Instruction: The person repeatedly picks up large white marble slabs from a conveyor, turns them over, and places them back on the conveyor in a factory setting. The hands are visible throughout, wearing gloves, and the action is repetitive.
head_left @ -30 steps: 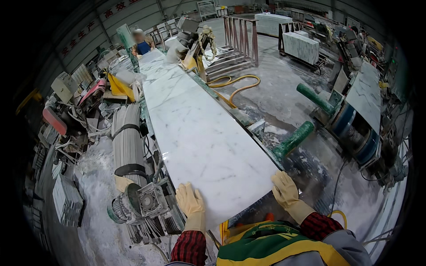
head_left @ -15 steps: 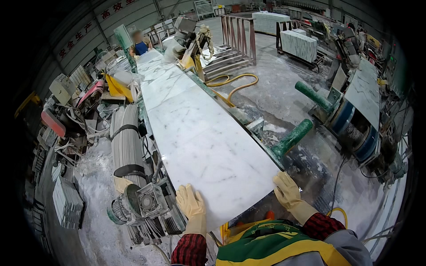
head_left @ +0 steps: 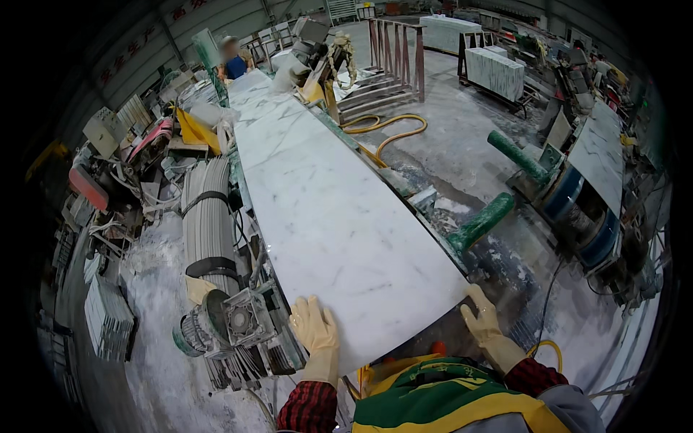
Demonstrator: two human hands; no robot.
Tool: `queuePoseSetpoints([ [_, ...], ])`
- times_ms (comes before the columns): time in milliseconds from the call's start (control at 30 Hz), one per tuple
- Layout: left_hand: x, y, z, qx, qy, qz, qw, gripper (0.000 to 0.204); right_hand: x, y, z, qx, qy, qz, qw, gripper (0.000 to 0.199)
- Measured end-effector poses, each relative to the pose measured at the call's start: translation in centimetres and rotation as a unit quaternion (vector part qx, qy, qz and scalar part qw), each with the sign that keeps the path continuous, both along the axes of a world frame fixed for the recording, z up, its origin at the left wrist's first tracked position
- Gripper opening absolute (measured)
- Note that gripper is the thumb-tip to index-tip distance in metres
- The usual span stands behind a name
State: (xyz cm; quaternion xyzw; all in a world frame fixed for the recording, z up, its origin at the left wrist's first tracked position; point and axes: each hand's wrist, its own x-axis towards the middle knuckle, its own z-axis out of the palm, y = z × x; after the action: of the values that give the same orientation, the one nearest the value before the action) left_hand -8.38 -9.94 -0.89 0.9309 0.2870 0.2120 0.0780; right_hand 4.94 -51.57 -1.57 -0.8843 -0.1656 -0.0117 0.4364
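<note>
on the far left wall i see a row of red signs [head_left: 115,68], square, hung along the grey panel. below them sits a grey ribbed motor [head_left: 209,224], just left of the slab. my left hand [head_left: 315,330], gloved, lies flat with fingers spread on the near left corner of the long white marble slab [head_left: 339,209]. the slab runs away from me down the middle. my right hand [head_left: 482,319], also gloved, grips its near right corner, fingers open against the edge. green rollers [head_left: 482,222] stand further right.

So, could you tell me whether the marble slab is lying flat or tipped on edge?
Flat: the marble slab shows its broad face up, both gloved hands at its near end.
</note>
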Motion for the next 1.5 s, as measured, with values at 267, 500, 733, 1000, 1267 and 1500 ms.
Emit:
queuePoseSetpoints([
  [267, -0.3, -0.1, -0.9, 0.004, -0.002, 0.008, 1.000, 0.054, -2.1, -1.3, -6.2, 0.377, 0.579, 0.091, 0.717, 0.070],
  [500, -0.4, -1.2, 1.0, -0.028, 0.019, 0.004, 0.999, 0.053, -2.3, 5.8, -6.8, -0.020, 0.462, 0.017, 0.887, 0.092],
  [733, -1.7, -1.1, 0.6, -0.060, 0.030, -0.017, 0.998, 0.058, -3.8, 7.8, -0.5, -0.176, 0.398, -0.010, 0.900, 0.092],
  [1000, 0.2, 4.6, -0.1, -0.027, 0.010, -0.093, 0.995, 0.065, -4.3, 2.9, -11.3, -0.265, 0.271, 0.192, 0.905, 0.071],
  [1267, 6.2, 10.5, 1.3, 0.039, -0.018, -0.081, 0.996, 0.060, -4.0, 1.4, -13.3, -0.264, 0.099, 0.292, 0.914, 0.072],
  [1500, 13.0, 17.9, 3.3, 0.129, -0.080, -0.065, 0.986, 0.045, -3.7, 4.8, -8.7, -0.141, 0.393, 0.031, 0.908, 0.086],
])
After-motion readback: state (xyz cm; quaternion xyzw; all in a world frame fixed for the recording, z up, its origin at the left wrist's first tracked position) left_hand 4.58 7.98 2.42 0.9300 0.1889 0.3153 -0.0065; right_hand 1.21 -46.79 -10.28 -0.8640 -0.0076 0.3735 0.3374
